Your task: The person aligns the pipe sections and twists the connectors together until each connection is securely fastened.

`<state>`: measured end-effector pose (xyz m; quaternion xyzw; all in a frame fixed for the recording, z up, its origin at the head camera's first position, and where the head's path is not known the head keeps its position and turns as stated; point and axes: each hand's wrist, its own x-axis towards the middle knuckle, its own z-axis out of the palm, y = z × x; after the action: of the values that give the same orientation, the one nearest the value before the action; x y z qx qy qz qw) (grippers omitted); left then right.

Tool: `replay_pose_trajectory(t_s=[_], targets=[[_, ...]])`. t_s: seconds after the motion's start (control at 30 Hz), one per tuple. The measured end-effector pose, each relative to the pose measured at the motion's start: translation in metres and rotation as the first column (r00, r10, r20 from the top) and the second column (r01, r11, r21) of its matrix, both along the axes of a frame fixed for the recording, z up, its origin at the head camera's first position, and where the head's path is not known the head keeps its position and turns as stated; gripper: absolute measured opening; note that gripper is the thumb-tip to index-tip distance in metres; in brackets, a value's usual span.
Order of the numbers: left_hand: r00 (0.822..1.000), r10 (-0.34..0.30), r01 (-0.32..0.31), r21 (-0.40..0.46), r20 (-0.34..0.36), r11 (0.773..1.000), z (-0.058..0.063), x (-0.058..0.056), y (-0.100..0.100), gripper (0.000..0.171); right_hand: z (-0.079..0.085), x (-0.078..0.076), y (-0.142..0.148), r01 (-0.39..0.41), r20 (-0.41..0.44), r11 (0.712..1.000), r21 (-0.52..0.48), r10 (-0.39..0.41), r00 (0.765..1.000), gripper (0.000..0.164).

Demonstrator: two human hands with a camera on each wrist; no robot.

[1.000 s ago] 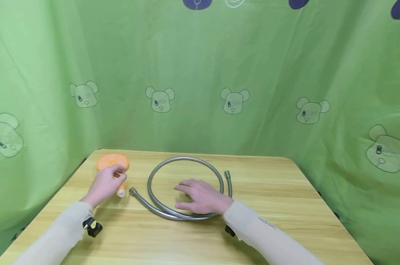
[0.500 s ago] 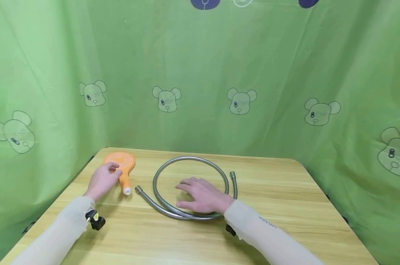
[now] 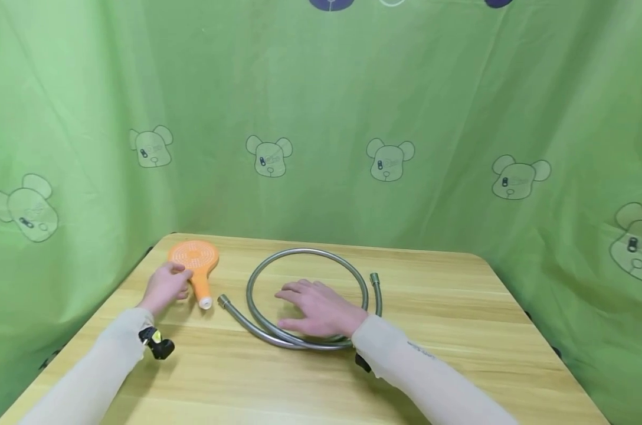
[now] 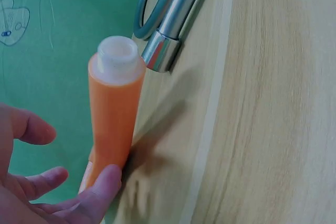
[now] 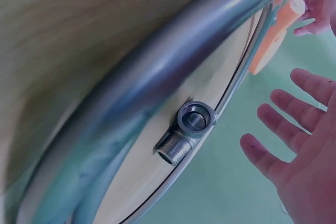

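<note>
Probably light, stiff and slick, the shower head [image 3: 195, 255] seems best held by its handle [image 3: 200, 287], with left grip [image 3: 164, 287] and right grip [image 3: 319, 310] spread.

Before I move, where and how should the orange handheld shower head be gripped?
Probably around mid-handle, coming from the left, where the left hand is close by. The shower head lies perforated face up, its slim handle pointing toward the person; gripping there should avoid the broad disc and leave the white connector end free.
</note>
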<state>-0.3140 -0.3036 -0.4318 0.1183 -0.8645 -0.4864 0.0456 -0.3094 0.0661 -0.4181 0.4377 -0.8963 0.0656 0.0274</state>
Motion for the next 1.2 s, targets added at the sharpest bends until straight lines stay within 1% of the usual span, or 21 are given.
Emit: replay_pose_trajectory(t_s=[0.07, 0.2, 0.33, 0.4, 0.5, 0.67, 0.8, 1.2], targets=[[1.0, 0.017, -0.017, 0.027, 0.024, 0.999, -0.004, -0.002, -0.002, 0.058, 0.0, 0.0, -0.003, -0.003, 0.004, 1.0, -0.001, 0.003, 1.0, 0.074], [0.998, 0.026, -0.033, 0.127, 0.057, 0.991, -0.009, -0.005, -0.006, 0.06, 0.001, -0.001, -0.009, 0.001, 0.005, 1.0, -0.004, -0.001, 1.0, 0.074], [0.998, 0.012, -0.027, 0.256, 0.061, 0.966, -0.013, -0.007, -0.009, 0.063, 0.0, -0.002, -0.011, -0.006, -0.001, 1.0, -0.009, 0.006, 1.0, 0.074], [0.998, -0.007, -0.013, 0.313, 0.062, 0.95, -0.014, -0.008, -0.01, 0.066, -0.001, -0.002, -0.012, -0.006, -0.003, 1.0, -0.007, 0.006, 1.0, 0.075], [0.997, -0.043, 0.013, 0.376, 0.072, 0.927, -0.016, -0.009, -0.01, 0.072, -0.002, -0.003, -0.013, -0.004, -0.003, 1.0, -0.003, 0.004, 1.0, 0.075], [0.99, -0.109, 0.063, 0.412, 0.089, 0.909, -0.017, -0.01, -0.009, 0.077, -0.004, -0.003, -0.016, -0.001, 0.001, 1.0, -0.002, 0.001, 1.0, 0.075], [0.983, -0.152, 0.096, 0.429, 0.099, 0.898, -0.015, -0.011, -0.009, 0.079, -0.004, -0.004, -0.018, 0.001, 0.007, 1.0, 0.001, -0.001, 1.0, 0.075], [0.972, -0.198, 0.126, 0.433, 0.125, 0.893, -0.014, -0.016, -0.012, 0.08, -0.003, -0.004, -0.027, -0.005, 0.026, 1.0, 0.008, 0.005, 1.0, 0.074]])
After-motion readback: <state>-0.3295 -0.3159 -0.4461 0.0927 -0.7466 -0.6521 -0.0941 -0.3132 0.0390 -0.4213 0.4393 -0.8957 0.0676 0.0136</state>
